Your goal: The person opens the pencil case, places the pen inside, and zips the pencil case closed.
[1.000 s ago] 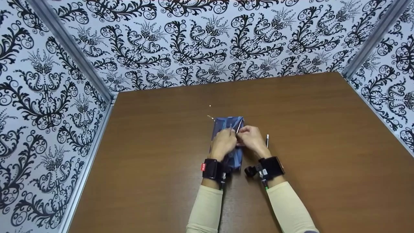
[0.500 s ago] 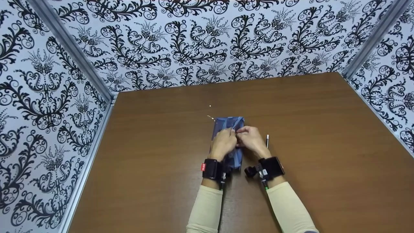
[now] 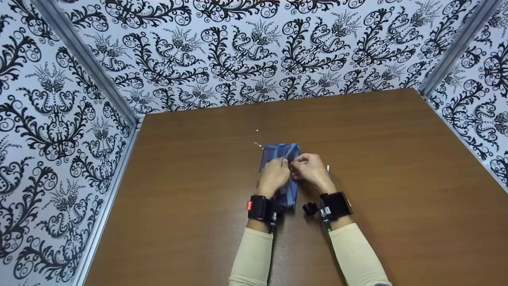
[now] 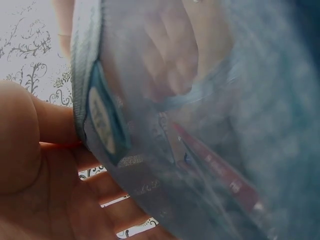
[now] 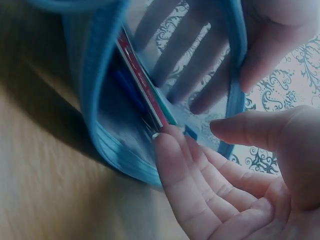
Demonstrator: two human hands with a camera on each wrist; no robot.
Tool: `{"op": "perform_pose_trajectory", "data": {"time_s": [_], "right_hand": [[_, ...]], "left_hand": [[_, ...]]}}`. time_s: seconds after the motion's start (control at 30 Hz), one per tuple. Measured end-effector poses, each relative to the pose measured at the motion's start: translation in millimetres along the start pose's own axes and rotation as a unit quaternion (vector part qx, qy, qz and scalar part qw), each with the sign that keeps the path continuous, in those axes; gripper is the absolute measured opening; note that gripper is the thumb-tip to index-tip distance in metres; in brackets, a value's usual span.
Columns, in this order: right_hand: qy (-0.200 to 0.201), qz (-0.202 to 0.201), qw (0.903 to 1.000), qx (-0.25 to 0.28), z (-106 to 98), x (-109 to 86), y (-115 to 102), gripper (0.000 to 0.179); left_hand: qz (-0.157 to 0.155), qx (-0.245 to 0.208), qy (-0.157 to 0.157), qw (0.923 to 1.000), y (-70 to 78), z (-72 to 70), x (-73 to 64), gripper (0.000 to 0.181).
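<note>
A translucent blue pencil case (image 3: 273,151) lies lengthwise on the table, its zipped mouth spread apart in the right wrist view. My left hand (image 3: 273,174) grips the rim, thumb on one side and fingers behind the clear wall. My right hand (image 3: 311,170) is at the mouth. There its fingertips touch the end of a red pencil (image 5: 142,80) inside the case, while the thumb stands apart from them. Blue and green slim items lie beside that pencil, their kind unclear. Through the plastic, the left wrist view also shows the red pencil (image 4: 215,165).
Just right of my right hand, a slim pencil-like stick with a pale end (image 3: 328,169) lies partly hidden. Small light bits (image 3: 258,143) lie beyond the case's far left corner. Patterned walls (image 3: 254,51) border the brown table (image 3: 178,198).
A slim stick showing above my right fingers a second ago has gone down into the case. My right hand has shifted slightly right and its thumb is now off the stick; my left hand stays.
</note>
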State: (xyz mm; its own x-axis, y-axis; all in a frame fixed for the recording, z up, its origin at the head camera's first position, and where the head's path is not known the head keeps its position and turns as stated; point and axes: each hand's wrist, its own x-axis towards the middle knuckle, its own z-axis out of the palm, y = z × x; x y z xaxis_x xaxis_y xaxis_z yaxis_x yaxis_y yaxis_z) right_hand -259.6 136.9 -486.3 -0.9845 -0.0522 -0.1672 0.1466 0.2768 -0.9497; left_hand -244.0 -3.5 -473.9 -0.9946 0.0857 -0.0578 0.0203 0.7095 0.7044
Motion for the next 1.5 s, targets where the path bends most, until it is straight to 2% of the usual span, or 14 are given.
{"op": "perform_pose_trajectory", "data": {"time_s": [0.27, 0.37, 0.57, 0.73, 0.9, 1.1, 1.23, 1.5], "right_hand": [[-0.02, 0.009, 0.9991, -0.037, -13, -2.9, -3, 0.021], [-0.01, 0.015, 0.9973, -0.071, -17, -4.8, -5, 0.021], [0.027, 0.017, 0.9854, -0.167, -25, -6.7, -6, 0.023], [0.046, 0.017, 0.9766, -0.209, -33, -8.4, -5, 0.022], [0.065, 0.012, 0.9704, -0.232, -42, -8.8, -3, 0.019], [0.093, 0.014, 0.9586, -0.269, -52, -9.0, -1, 0.019], [0.094, 0.017, 0.9542, -0.283, -57, -9.4, -1, 0.018], [0.079, 0.046, 0.9591, -0.268, -64, -10.7, 0, 0.02]], "left_hand": [[-0.008, -0.001, 0.002, 1.0, -0.6, 1.4, 0.3, 0.043], [-0.011, -0.002, 0.003, 0.9999, -0.8, 1.7, -0.1, 0.044], [-0.01, 0.003, 0.004, 0.9999, -1.0, 1.6, -0.5, 0.043], [-0.013, 0.003, -0.001, 0.9999, -1.3, 1.6, -1.0, 0.044], [-0.014, 0.005, 0.0, 0.9999, -0.9, 1.6, -1.2, 0.043], [-0.013, 0.006, 0.0, 0.9999, -0.9, 1.2, -1.0, 0.044], [0.001, 0.007, 0.007, 1.0, -1.0, 1.1, -1.0, 0.042], [-0.002, -0.004, 0.003, 1.0, -1.6, 1.1, -0.7, 0.042]]}}
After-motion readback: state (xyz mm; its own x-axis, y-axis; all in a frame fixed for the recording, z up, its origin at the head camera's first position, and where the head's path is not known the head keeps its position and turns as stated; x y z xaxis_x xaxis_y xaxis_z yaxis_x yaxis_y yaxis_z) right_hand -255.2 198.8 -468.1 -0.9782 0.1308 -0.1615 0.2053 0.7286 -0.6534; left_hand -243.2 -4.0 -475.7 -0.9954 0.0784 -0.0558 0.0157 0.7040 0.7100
